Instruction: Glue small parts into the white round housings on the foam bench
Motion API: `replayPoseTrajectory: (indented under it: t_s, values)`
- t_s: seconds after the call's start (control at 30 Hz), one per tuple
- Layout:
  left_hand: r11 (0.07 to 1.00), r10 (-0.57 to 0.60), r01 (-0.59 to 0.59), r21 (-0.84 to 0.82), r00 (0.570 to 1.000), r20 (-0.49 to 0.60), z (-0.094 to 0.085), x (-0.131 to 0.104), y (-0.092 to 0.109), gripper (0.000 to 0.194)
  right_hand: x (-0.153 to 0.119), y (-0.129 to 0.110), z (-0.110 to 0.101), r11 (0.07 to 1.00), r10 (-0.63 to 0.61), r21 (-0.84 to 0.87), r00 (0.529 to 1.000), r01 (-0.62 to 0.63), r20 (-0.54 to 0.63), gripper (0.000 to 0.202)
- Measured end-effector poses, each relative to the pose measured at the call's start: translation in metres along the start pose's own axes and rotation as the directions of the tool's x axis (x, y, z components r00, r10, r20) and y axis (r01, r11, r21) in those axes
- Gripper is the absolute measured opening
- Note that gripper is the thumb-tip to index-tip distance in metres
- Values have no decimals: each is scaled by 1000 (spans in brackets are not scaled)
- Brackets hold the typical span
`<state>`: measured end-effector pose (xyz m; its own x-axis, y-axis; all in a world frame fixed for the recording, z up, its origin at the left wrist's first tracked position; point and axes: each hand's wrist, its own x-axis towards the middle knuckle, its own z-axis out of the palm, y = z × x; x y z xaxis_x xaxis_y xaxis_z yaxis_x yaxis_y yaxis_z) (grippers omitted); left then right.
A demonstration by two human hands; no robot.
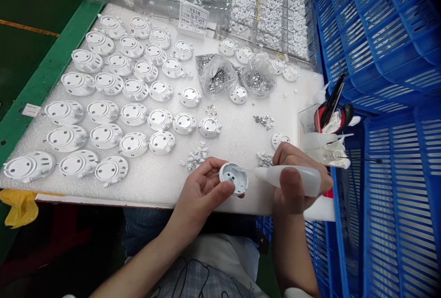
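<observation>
The left hand (201, 192) holds the round white housing (240, 179), its hollow side facing up, above the near edge of the table (148, 188). The right hand (298, 181) is closed around the squeeze bottle (310, 180), nozzle close to the rim. If this grip presses too strongly, liquid could perhaps flood the holes; a loose left grip could let the housing slip.

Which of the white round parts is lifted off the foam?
The white part held in the left hand; the others rest on the foam.
</observation>
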<state>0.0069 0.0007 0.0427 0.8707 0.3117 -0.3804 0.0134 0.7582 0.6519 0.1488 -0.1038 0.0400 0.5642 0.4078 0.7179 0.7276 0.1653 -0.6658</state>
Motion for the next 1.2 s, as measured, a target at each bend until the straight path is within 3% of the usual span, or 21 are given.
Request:
replayPoseTrajectory:
  t_s: [0.53, 0.7, 0.83, 0.93, 1.03, 1.1, 1.2]
  values:
    - [1000, 7, -6, -30, 1000, 24, 1, 0, 0, 44, 1, 1, 1, 1000, -16, 7, 1000, 16, -14, 54]
    - [1000, 11, -11, -13, 1000, 17, 0, 1, -1, 45, 1, -7, -3, 997, 71, 0, 997, -71, 17, 52]
    - [1000, 9, -9, 14, 1000, 3, -2, 1, 0, 46, 4, -8, 0, 978, 165, 141, 983, -153, -78, 56]
    - [1000, 3, -3, 31, 1000, -3, -2, 0, 0, 47, 8, -5, 3, 930, 290, 281, 942, -236, -170, 60]
    - [999, 8, -8, 44, 1000, 4, -3, 0, -1, 48, 10, -2, 1, 867, 434, 345, 884, -359, -173, 56]
    - [999, 9, -9, 42, 1000, 2, -2, 0, -1, 48, 9, -2, -2, 836, 507, 319, 851, -447, -135, 49]
    - [999, 1, -1, 38, 1000, -6, -2, 0, 0, 49, 5, -1, -6, 856, 514, 93, 857, -508, -47, 37]
